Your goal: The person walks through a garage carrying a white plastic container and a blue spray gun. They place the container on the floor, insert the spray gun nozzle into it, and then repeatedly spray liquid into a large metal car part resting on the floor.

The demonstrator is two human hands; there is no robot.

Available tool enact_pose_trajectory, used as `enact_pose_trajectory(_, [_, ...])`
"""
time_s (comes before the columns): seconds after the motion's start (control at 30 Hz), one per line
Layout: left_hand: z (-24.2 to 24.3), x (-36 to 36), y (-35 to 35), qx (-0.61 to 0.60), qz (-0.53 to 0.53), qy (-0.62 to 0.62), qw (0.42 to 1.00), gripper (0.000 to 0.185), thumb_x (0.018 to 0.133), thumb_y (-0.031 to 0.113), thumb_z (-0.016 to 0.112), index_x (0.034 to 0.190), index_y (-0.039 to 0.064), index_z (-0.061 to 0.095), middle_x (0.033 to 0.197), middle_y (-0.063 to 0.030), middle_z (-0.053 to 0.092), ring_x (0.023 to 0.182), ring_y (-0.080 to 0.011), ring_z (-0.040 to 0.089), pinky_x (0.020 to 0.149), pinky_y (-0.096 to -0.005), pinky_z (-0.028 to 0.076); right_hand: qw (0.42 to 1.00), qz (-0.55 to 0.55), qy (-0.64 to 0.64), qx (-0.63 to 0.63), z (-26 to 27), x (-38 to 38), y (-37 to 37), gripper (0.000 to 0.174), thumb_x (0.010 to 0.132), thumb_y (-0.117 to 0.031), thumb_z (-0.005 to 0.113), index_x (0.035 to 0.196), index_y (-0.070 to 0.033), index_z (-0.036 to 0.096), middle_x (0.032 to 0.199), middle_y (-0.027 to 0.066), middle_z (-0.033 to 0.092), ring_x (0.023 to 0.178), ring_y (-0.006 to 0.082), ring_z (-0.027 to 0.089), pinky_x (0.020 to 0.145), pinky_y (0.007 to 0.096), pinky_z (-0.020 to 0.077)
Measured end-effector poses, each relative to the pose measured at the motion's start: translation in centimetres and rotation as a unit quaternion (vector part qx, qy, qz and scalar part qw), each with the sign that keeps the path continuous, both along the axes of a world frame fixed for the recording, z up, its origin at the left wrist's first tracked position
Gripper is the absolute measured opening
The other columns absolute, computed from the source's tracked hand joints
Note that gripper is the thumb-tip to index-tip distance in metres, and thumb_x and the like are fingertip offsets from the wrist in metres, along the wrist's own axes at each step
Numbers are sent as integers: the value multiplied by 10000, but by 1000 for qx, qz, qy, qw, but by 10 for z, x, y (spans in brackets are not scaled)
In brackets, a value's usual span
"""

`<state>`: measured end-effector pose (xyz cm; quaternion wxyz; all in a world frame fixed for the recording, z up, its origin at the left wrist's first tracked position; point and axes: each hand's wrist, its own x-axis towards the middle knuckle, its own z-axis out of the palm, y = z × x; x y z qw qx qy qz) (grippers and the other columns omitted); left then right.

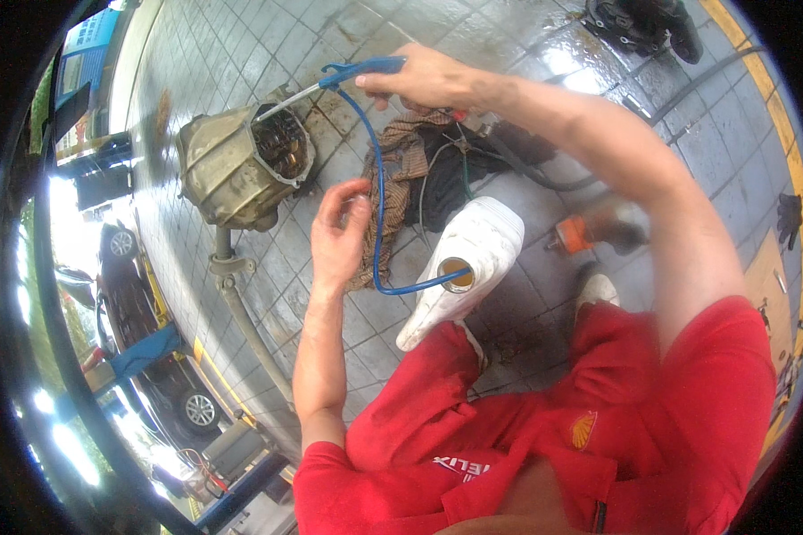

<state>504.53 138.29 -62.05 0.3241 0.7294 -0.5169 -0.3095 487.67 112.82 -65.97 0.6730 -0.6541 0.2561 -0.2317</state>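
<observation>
My right hand grips a blue air spray gun whose metal nozzle reaches into the opening of a cast metal gearbox housing. Dark, oily parts show inside the housing. From the gun a thin blue hose hangs down and runs into the mouth of a white plastic jug, which holds amber liquid. My left hand is raised beside the hose, fingers curled and apart, with nothing seen in it. The jug is by my knee; what supports it is hidden.
Striped and dark cloths lie on the tiled floor. An orange-capped bottle is near my foot, and a dark hose crosses behind my right forearm. A metal pipe lies left of me. Dark parts are top right; cars stand far left.
</observation>
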Motion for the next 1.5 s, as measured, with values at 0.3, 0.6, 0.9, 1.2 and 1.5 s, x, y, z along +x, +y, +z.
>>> enact_pose_trajectory(0.3, [5, 99, -14, -139, 274, 426, 851, 749, 1128, 556, 275, 1560, -39, 420, 1622, -219, 451, 1491, -371, 454, 1225, -466, 391, 999, 2, 34, -40, -3, 3, -2, 463, 1010, -497, 683, 941, -52, 792, 761, 19, 735, 481, 100, 499, 477, 313, 428])
enact_pose_trajectory(0.6, [1, 143, -3, -166, 280, 480, 814, 705, 1110, 574, 395, 1454, -25, 537, 1497, -204, 583, 1404, -358, 544, 1158, -464, 458, 997, 18, 50, -56, -6, 3, -3, 489, 1007, -519, 682, 897, -54, 784, 703, 18, 695, 510, 109, 527, 506, 329, 458])
enact_pose_trajectory(0.9, [-24, 179, 14, -131, 368, 312, 866, 242, 1033, 319, 721, 1145, 112, 665, 971, 2, 711, 916, -166, 669, 831, -324, 540, 998, 3, 50, -33, -2, -1, 0, 466, 1007, -534, 649, 879, -103, 769, 744, -17, 669, 565, 98, 483, 592, 316, 433])
enact_pose_trajectory(1.2, [-27, 162, 10, -110, 345, 280, 889, 300, 1036, 354, 711, 1206, 110, 669, 1083, -11, 717, 927, -157, 666, 827, -318, 541, 994, 13, 82, -66, -8, 3, -1, 467, 1003, -542, 650, 878, -107, 767, 690, -17, 635, 575, 102, 505, 602, 301, 447])
enact_pose_trajectory(1.5, [-63, 169, -82, -114, 351, 390, 844, 292, 1107, 277, 581, 1284, 59, 660, 1207, -67, 729, 1037, -195, 670, 954, -354, 516, 999, 28, 36, -21, 8, 1, 5, 506, 1023, -491, 655, 906, -12, 770, 723, 19, 685, 495, 104, 520, 486, 324, 415])
